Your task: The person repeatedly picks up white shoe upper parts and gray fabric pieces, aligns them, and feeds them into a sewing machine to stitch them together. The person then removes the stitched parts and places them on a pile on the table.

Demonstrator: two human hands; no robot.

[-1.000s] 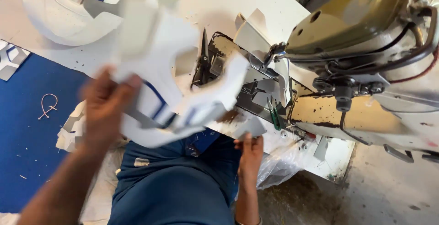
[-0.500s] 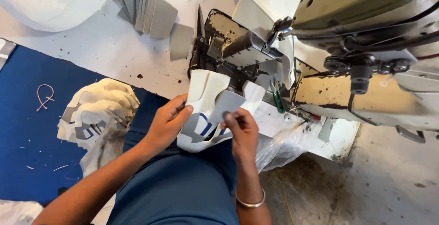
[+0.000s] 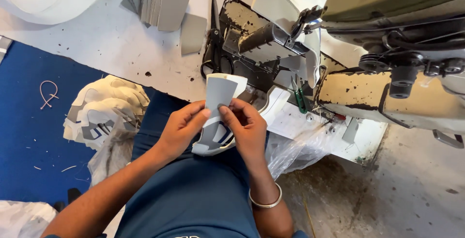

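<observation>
Both hands (image 3: 215, 129) pinch grey shoe piece (image 3: 219, 95), lower part hidden

scissors (image 3: 213, 49) on table (image 3: 106, 39) | stacked pieces (image 3: 104, 112) left of hands

Landmark: sewing machine (image 3: 387, 39). Its post bed (image 3: 261, 34) and black scissors (image 3: 213, 49) block the way just ahead of both hands; stack of grey cut pieces (image 3: 160, 3) lies further left; bare tabletop (image 3: 106, 44) between stack and scissors passable; pile of shoe uppers (image 3: 106, 109) obstructs lower left.
</observation>
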